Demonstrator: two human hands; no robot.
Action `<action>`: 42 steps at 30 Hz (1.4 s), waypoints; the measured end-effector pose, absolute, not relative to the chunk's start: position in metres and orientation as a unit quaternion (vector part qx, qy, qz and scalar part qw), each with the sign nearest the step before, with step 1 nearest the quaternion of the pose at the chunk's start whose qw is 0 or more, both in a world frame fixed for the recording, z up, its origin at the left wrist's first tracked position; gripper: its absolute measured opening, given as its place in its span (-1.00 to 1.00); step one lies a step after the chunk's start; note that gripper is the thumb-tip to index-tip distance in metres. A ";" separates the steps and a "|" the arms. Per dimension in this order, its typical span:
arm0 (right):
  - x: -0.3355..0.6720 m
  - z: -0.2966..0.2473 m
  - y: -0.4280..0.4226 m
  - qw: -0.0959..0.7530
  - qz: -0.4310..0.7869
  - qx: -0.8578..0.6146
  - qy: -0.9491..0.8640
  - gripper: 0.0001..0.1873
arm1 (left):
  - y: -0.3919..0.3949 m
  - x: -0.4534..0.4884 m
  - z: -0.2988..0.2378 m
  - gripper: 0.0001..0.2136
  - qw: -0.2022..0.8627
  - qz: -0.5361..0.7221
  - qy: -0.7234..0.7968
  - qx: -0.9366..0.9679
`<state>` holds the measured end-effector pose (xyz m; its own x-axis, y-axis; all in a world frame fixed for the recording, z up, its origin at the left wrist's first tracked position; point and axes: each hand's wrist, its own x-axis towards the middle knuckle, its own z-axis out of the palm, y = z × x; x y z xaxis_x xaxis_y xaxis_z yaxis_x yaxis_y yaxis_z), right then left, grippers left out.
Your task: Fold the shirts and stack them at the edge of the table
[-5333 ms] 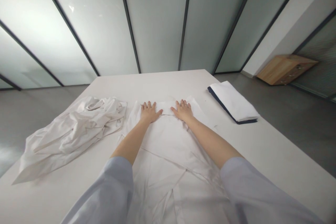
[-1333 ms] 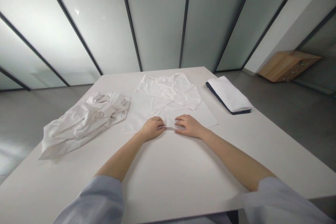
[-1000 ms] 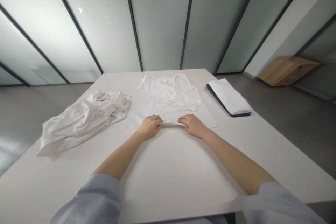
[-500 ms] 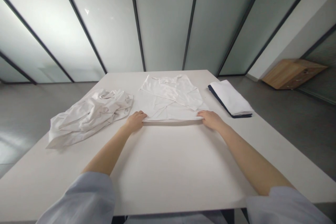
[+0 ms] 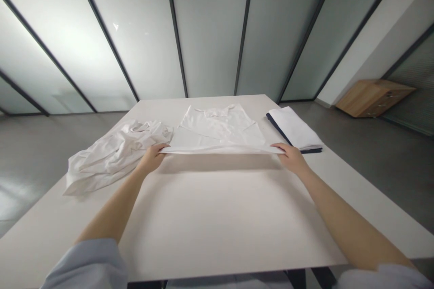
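A white shirt [image 5: 220, 126] lies in the middle of the table, its collar end away from me and its near edge raised a little above the tabletop. My left hand [image 5: 153, 158] pinches the left end of that edge between thumb and fingers. At the right end, my right hand [image 5: 290, 156] grips the same edge in a similar pinch. The cloth is stretched straight between both hands, and a shadow falls on the table beneath it. The fingertips are partly hidden by the fabric.
A crumpled white garment [image 5: 115, 156] lies to the left, close to my left forearm. Folded white cloth [image 5: 296, 127] rests on a folded dark one [image 5: 312, 150] at the right. The white table [image 5: 217, 221] ends before frosted panels [image 5: 210, 31]; a wooden cabinet [image 5: 373, 97] stands beyond.
My hands have moved apart, left hand leftward and right hand rightward. The shirt's near edge has lifted off the table and is pulled wider and straighter.
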<state>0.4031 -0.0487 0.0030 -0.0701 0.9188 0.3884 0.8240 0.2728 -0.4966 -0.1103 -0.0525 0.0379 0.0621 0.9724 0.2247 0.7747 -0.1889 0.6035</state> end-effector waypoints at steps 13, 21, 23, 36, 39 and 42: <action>0.425 0.104 -0.026 0.551 0.259 -0.529 -0.592 -0.89 | -0.034 -0.115 0.112 -0.67 0.408 0.526 0.528 0.528; 0.384 0.088 0.123 0.516 0.124 -0.614 -0.584 -0.73 | 0.081 -0.083 0.095 -0.71 0.228 0.412 0.709 0.524; 0.370 0.073 0.143 0.445 0.063 -0.665 -0.596 -0.60 | 0.094 -0.071 0.082 -0.64 0.098 0.342 0.758 0.547; 0.280 -0.026 0.050 0.087 0.047 -0.631 -0.770 -0.37 | 0.024 0.033 -0.015 -0.25 0.069 0.021 0.660 0.748; 0.298 -0.029 0.039 0.035 0.049 -0.645 -0.762 -0.30 | 0.015 0.018 -0.026 -0.19 0.037 0.006 0.678 0.734; 0.312 -0.024 0.034 0.017 0.037 -0.653 -0.756 -0.29 | 0.011 0.006 -0.027 -0.18 0.016 -0.008 0.685 0.728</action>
